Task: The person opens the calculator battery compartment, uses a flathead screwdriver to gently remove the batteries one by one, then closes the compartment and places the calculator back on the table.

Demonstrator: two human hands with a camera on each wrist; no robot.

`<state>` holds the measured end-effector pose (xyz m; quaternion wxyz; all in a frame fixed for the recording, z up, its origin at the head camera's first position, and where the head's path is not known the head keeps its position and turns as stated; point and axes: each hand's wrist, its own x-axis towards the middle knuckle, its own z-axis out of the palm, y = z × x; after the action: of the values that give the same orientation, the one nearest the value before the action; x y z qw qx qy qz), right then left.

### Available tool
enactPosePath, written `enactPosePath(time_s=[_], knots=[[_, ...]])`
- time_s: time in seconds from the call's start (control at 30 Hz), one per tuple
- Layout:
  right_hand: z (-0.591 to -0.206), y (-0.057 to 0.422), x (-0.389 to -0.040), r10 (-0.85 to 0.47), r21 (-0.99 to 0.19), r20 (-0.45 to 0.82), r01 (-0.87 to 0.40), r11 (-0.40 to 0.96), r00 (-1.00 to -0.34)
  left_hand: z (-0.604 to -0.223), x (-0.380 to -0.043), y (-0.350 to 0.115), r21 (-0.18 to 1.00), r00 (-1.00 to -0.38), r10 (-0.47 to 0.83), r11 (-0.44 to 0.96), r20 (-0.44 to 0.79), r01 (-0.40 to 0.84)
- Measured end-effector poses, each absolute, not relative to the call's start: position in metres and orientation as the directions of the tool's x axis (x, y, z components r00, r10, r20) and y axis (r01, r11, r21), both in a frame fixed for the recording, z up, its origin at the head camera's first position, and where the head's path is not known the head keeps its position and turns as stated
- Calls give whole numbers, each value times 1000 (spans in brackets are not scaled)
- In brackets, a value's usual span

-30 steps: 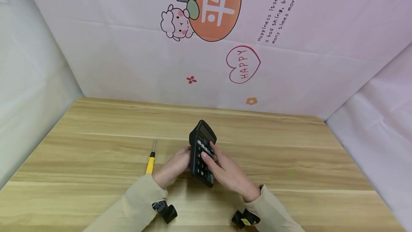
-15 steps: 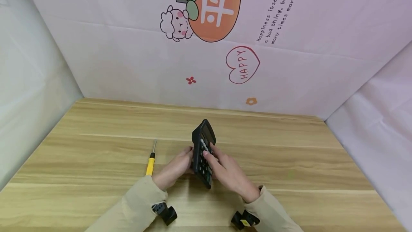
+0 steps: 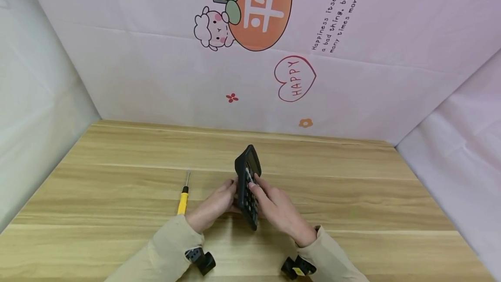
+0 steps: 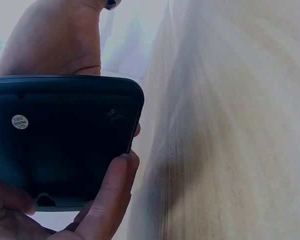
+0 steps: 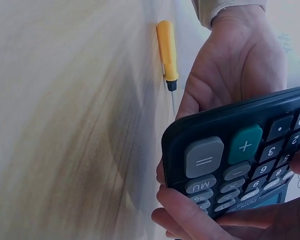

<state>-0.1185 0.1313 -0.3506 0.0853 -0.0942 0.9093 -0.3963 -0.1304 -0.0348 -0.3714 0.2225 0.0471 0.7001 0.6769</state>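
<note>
A black calculator [image 3: 245, 195] is held up off the counter [image 3: 352, 186], a little below the middle of the head view. It stands tilted, its screen end toward the top of the frame and its keyed face turned toward the right. The left hand [image 3: 213, 203] grips it from the left side of the frame, its fingers [image 4: 107, 195] bent against the back and along the edge; they are parted only by the calculator's body. The right hand [image 3: 279, 212] holds it from the right, thumb on the keys and the other fingers curled at the far edge, so that the calculator lies pinched between them.

In the right wrist view, the grey equals key [image 5: 204, 157] and the green plus key [image 5: 245, 144] sit near the calculator's lower corner (their signs appear slanted there), and part of the screen [image 5: 270, 199] shows at the lower right. The left wrist view shows the dark back, with a small round sticker [image 4: 20, 121] at the left of the frame.

Left of the hands in the head view, a screwdriver [image 3: 182, 203] with a yellow handle and black collar lies on the wood-grained counter, its shank pointing up the frame and its handle end meeting the beige left sleeve [image 3: 168, 240]. A small black camera [image 3: 203, 261] is worn at the left wrist, another at the right. A pale printed cloth [image 3: 156, 77] fills the upper frame, bearing an orange fruit [image 3: 261, 10], a sheep [image 3: 213, 28] and a red heart reading HAPPY [image 3: 294, 78].
</note>
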Motion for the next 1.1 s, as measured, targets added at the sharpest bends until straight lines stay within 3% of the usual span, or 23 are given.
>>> enactPosePath(time_s=[0.37, 0.67, 0.97, 1.1], knots=[[-347, 131, -117, -237, -725, -43, -133, 676, -971, -372, -132, -32, 968, -888, 386, 68, -248, -241], [-346, 136, -117, -369, -841, -4, -197, 503, -930, -373, -131, -32, 967, -898, 364, 31, -247, -254], [-342, 140, -117, -392, -853, 50, -244, 461, -918, -370, -132, -31, 970, -922, 308, 16, -236, -243], [-341, 141, -116, -391, -881, 27, -207, 426, -920, -370, -132, -31, 967, -924, 288, 42, -251, -250]])
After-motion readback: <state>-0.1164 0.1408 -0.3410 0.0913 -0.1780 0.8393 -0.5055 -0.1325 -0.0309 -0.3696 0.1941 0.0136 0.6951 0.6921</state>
